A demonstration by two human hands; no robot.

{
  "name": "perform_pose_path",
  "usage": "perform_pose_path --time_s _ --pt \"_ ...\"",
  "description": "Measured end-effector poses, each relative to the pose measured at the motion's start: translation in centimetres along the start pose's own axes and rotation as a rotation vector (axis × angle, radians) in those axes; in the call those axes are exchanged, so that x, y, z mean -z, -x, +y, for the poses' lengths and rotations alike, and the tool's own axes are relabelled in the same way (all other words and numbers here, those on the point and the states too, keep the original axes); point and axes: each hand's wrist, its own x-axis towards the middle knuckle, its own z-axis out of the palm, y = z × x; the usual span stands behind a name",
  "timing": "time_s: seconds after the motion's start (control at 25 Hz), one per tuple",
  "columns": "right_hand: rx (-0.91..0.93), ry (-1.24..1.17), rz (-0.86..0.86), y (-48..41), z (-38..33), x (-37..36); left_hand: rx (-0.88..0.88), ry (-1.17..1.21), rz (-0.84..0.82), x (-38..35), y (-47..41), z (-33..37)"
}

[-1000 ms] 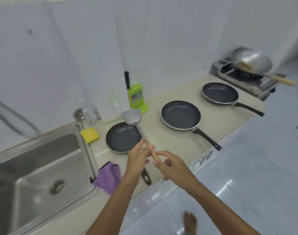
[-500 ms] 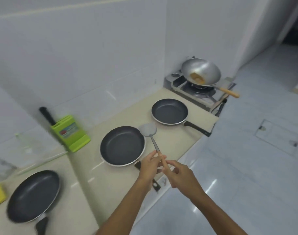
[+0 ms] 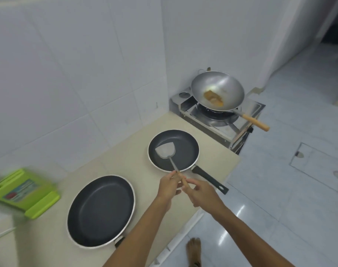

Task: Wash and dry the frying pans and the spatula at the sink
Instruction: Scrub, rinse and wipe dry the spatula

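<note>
My left hand pinches the wooden handle of a metal spatula, and my right hand holds the handle's end just behind it. The spatula's blade hangs over the far black frying pan on the beige counter; whether it touches the pan I cannot tell. A second, larger black frying pan sits nearer on the counter, left of my arms. The sink is out of view.
A steel wok with brown residue and a wooden handle rests on a gas stove at the counter's far end. A green knife block lies at the left. White tiled wall behind; tiled floor and my bare foot at the right.
My view swung right, away from the sink. Both hands carried the spatula rightward, from over the nearest pan past the middle pan to above the far pan by the stove.
</note>
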Motion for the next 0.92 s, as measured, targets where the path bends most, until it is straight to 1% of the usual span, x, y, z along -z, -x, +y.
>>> perform_pose_path --time_s 0.08,0.24,0.36,0.56,0.6,0.68,0.76,0.84,0.92 --pt "-0.017 0.042 -0.043 -4.0 0.6 1.6 0.050 0.039 0.017 -1.5 -4.0 0.4" --pt "-0.080 0.092 -0.114 -10.1 3.2 4.0 0.135 0.084 0.070 -4.4 -9.0 1.1" --pt "-0.061 0.131 -0.199 -13.5 5.3 5.0 0.160 0.123 0.107 -5.7 -11.6 1.2" --pt "-0.011 0.149 -0.370 -19.3 7.1 7.4 0.208 0.184 0.311 -7.2 -16.4 1.9" --pt "-0.007 0.154 -0.427 -20.3 7.4 7.8 0.206 0.177 0.359 -7.5 -17.2 1.9" --pt "0.014 0.236 -0.581 -22.4 8.0 8.8 0.220 0.132 0.457 -8.4 -18.7 1.4" --pt "0.016 0.286 -0.704 -23.4 8.9 9.3 0.274 0.110 0.518 -9.4 -19.1 0.7" --pt "-0.003 0.311 -0.765 -24.5 9.7 9.8 0.315 0.136 0.574 -10.4 -19.2 0.1" --pt "-0.007 0.324 -0.813 -25.5 10.3 10.1 0.306 0.075 0.643 -11.2 -19.1 0.2"
